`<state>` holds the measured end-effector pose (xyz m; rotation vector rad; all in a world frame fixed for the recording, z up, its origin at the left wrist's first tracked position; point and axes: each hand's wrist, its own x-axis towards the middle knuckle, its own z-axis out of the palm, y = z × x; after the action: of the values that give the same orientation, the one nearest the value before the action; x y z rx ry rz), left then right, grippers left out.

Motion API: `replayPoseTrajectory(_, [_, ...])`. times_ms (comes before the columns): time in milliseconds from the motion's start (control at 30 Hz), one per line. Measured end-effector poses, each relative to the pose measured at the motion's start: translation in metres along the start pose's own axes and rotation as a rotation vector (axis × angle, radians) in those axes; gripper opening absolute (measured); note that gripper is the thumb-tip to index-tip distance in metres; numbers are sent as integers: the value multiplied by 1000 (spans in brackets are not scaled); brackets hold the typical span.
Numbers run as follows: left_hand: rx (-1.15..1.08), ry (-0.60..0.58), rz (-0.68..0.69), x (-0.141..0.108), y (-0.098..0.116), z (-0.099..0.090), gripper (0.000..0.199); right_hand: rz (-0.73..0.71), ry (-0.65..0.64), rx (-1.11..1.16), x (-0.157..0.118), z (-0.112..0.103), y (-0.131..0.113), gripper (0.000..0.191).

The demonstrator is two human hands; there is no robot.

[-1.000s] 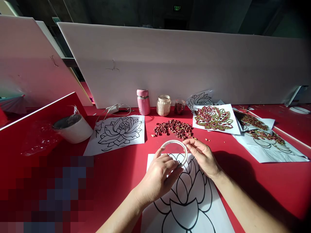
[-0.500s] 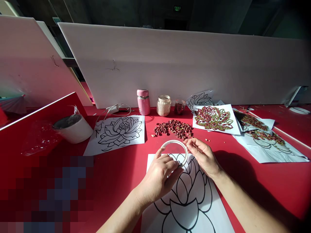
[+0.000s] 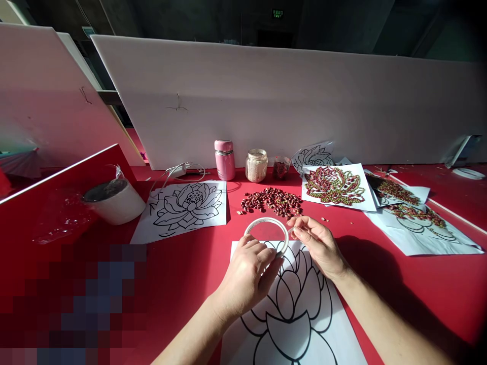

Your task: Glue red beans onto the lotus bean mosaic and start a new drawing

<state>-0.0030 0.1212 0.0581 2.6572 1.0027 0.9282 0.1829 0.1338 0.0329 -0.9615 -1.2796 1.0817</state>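
Note:
My left hand [image 3: 251, 271] is closed around the lower left of a thin, pale roll of tape [image 3: 286, 238], held on edge above the paper. At its right side my right hand [image 3: 317, 246] pinches a short, pale tape end, with thumb and forefinger together. Beneath both hands lies a white sheet with a black lotus outline [image 3: 291, 329]. A heap of dark red beans [image 3: 272, 201], with some small green ones among them, sits just beyond the roll on the red table.
Along the back stand a pink flask [image 3: 224, 161], a glass jar [image 3: 256, 166] and a small cup of beans [image 3: 281, 168]. Bean-covered pictures [image 3: 337, 185] lie to the right. Another lotus sheet [image 3: 186, 208] and a white pot [image 3: 116, 203] are at left.
My left hand has moved the tape roll slightly left, away from my right hand. More of the tape end shows between them. My right hand has hardly moved.

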Motion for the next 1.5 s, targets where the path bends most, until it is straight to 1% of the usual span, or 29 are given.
replayPoseTrajectory(133, [47,67,-31,-1,-1,0,19,2,-8,-25,-1,1,-2,19])
replayPoseTrajectory(233, [92,138,-71,-2,-3,2,15,-1,-28,-13,-2,2,-3,18])
replayPoseTrajectory(333, [165,217,-120,-4,-8,5,15,14,-60,23,-4,3,-6,17])
replayPoseTrajectory(400, [210,247,-130,-4,-10,7,20,31,-75,48,-5,3,-8,15])
replayPoseTrajectory(533, [264,219,-115,-5,-12,9,28,24,-92,40,-6,3,-11,16])
replayPoseTrajectory(633, [292,197,-104,-5,-11,8,27,15,-101,33,-7,3,-12,17])
replayPoseTrajectory(767, [330,229,-91,-5,-13,8,23,12,-87,44,-8,2,-12,16])
replayPoseTrajectory(967, [399,296,-79,-6,-12,6,24,-38,-2,52,-6,0,-8,9])
replayPoseTrajectory(1067, [430,307,-64,-6,-11,6,24,-48,49,27,-5,1,-6,12])
replayPoseTrajectory(1200, [460,306,-45,-8,-10,7,26,-97,36,-61,-4,3,-3,29])
replayPoseTrajectory(1300, [471,299,-37,-8,-11,7,26,-152,59,-150,-4,2,-2,40])
replayPoseTrajectory(1400, [476,293,-28,-8,-13,8,26,-197,90,-260,-4,-1,0,37])
replayPoseTrajectory(1500, [480,297,-21,-8,-13,9,27,-309,114,-410,-3,-2,0,27])
